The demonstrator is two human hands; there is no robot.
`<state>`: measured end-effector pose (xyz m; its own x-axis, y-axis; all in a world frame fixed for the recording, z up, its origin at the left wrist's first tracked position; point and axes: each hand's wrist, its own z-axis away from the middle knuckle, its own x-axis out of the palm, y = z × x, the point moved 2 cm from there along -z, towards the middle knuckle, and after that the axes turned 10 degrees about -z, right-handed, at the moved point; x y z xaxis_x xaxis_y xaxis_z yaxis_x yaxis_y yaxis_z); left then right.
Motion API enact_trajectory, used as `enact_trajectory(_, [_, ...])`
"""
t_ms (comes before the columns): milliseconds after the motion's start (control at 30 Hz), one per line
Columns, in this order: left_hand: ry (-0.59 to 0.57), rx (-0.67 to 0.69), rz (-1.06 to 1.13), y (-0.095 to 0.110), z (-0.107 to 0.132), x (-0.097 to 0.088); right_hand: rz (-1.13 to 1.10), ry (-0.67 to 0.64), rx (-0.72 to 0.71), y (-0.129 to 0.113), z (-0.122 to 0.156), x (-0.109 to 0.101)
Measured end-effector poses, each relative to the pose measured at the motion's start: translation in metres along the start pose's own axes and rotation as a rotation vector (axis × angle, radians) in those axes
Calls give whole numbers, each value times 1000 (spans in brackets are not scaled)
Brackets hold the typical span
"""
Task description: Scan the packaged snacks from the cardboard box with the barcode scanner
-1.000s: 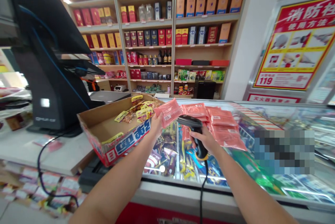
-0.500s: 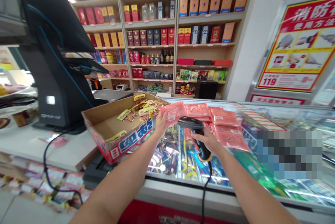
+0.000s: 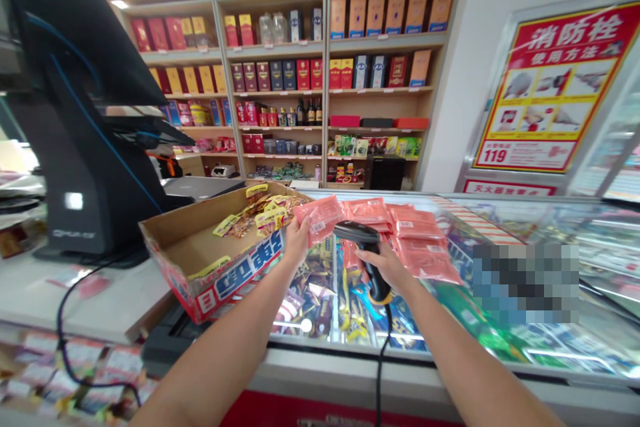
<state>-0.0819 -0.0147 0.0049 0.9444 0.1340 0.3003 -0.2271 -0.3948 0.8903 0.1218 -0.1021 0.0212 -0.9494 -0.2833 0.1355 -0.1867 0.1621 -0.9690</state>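
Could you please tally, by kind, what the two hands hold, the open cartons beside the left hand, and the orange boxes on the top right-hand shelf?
Pink packet in the left hand: 1
Corded barcode scanner in the right hand: 1
Open carton: 1
Orange boxes: 6
Total: 9

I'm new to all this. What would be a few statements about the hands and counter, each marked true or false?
1. The left hand holds a pink packet. True.
2. The right hand holds scissors. False: it grips a black scanner.
3. A black cord hangs from the scanner's handle. True.
4. The cardboard box is closed. False: its top is open, showing small snack packets inside.
5. More pink packets lie beyond the scanner. True.
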Motion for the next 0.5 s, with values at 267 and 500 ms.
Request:
enact_trajectory(267, [-267,-108,143,32,9,58,-33,214,-41,-33,4,-27])
enact_trajectory(500, [-354,-143,63,13,3,171,-28,435,-99,-59,26,-98])
